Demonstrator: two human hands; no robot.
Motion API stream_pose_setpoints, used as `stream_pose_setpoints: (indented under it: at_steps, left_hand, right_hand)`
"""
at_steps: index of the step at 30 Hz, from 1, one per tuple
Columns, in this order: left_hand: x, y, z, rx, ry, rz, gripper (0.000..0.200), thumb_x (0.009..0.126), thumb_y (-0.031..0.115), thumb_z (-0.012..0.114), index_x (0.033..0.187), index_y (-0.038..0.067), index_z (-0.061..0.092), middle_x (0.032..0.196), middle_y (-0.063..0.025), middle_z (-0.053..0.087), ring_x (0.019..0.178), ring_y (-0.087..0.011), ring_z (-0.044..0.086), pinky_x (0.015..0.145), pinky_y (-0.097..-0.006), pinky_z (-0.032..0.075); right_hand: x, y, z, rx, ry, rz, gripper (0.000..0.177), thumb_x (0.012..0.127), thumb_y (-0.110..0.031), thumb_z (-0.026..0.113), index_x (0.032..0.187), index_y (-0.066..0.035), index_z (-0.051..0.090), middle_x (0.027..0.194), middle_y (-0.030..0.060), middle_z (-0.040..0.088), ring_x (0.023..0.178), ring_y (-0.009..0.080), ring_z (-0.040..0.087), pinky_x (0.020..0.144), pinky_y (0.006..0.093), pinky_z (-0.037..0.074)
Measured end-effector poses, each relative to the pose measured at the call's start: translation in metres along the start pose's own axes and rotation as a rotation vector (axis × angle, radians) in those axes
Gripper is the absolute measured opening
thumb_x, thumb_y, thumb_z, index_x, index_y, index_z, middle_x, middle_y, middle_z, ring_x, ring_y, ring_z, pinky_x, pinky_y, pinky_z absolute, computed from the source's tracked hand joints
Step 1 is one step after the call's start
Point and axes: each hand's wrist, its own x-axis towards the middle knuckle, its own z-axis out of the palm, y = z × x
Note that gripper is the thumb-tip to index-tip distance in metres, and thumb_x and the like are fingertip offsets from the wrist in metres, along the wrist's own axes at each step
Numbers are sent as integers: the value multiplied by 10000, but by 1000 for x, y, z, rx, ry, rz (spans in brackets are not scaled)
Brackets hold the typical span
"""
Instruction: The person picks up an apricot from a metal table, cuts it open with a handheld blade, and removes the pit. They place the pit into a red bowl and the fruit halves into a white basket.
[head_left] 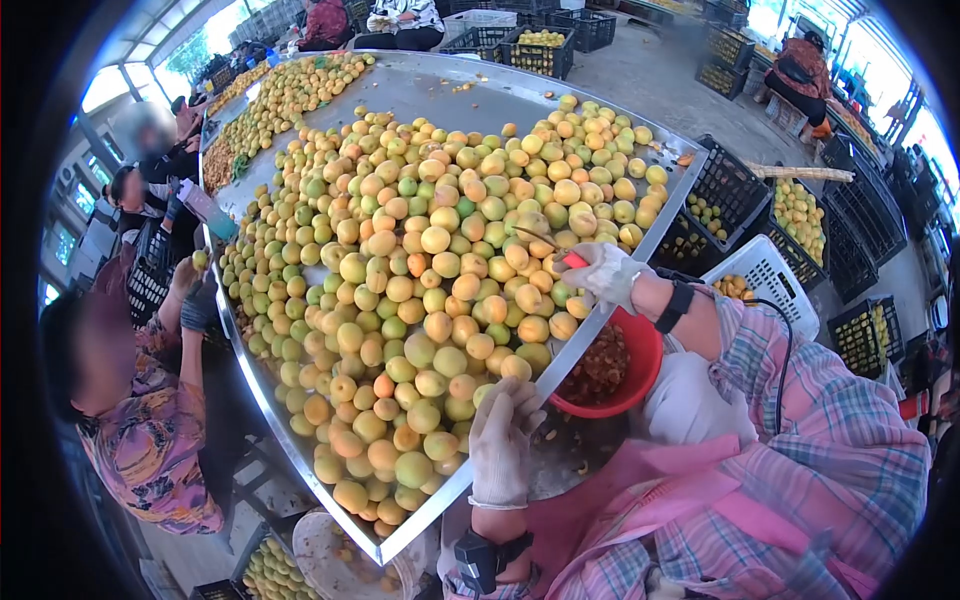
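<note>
A broad heap of yellow, orange and greenish apricots (435,240) covers the metal-rimmed table (440,505) before me. My left hand (503,440), in a white glove, is at the near rim with its fingers curled against an apricot (516,368). The glove partly hides that grip. Over the right side of the heap, my right hand (605,275), also gloved, is closed around the red handle of a small knife (573,260). Its thin, curved blade points left above the fruit. Below the rim, between my hands, a red bucket (640,375) holds brownish apricot pieces or pits.
At the left, another person (150,440) holds a fruit near the table edge. Black crates (730,185) and a white basket (775,275) stand to the right. A pale tub (330,570) sits below the table's near corner. More people work farther back.
</note>
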Motion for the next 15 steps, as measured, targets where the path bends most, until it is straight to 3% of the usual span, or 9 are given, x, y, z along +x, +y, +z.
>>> stream_pose_setpoints:
  at_steps: [3, 6, 8, 10, 12, 13, 15]
  left_hand:
    - [4, -1, -3, -6, -3, -14, 350, 992, 169, 458, 1277, -32, 488, 1106, -123, 626, 939, -164, 606, 804, -281, 475]
    - [5, -1, -1, -4, -11, -12, 344, 992, 166, 454, 1270, -33, 489, 1097, -120, 626, 939, -165, 608, 800, -276, 476]
    - [4, 1, 3, 4, -21, 6, 341, 992, 164, 453, 1266, -35, 491, 1093, -119, 626, 939, -167, 610, 799, -274, 478]
    - [4, 1, 6, 35, -10, 4, 341, 989, 166, 457, 1258, -40, 494, 1088, -124, 626, 939, -173, 616, 801, -273, 483]
    - [5, 2, 5, 22, -5, 3, 343, 987, 166, 460, 1256, -43, 494, 1086, -127, 626, 939, -174, 618, 804, -275, 485]
    - [5, 2, 5, 17, -5, -1, 345, 984, 167, 463, 1255, -45, 495, 1084, -130, 626, 939, -176, 620, 807, -277, 487]
    - [4, 4, 6, 20, 3, -4, 347, 981, 168, 467, 1253, -45, 498, 1079, -129, 627, 940, -175, 621, 806, -276, 487]
  right_hand:
    - [16, -11, 8, -112, -20, -67, 321, 806, -248, 628, 1062, -56, 647, 790, 57, 620, 607, 149, 604, 494, 309, 513]
    - [36, -19, 19, -239, -93, 5, 403, 813, -298, 644, 1120, -37, 642, 794, 50, 639, 633, 147, 627, 549, 324, 521]
    - [58, -16, 28, -684, -111, -289, 284, 835, -289, 580, 973, -44, 616, 814, 100, 656, 653, 200, 644, 560, 353, 532]
    - [66, -19, 29, -835, -47, -370, 314, 853, -294, 574, 1053, -55, 611, 824, 111, 659, 692, 200, 656, 565, 350, 533]
    - [59, -30, 25, -170, -43, -204, 345, 859, -286, 594, 1121, -61, 609, 825, 94, 656, 694, 177, 656, 559, 337, 530]
    - [61, -28, 23, -9, -3, -195, 363, 856, -278, 619, 1147, -60, 617, 824, 75, 652, 677, 152, 657, 551, 331, 530]
    - [54, -34, 14, -50, 40, -171, 369, 855, -274, 622, 1155, -59, 615, 816, 61, 645, 669, 135, 651, 541, 326, 528]
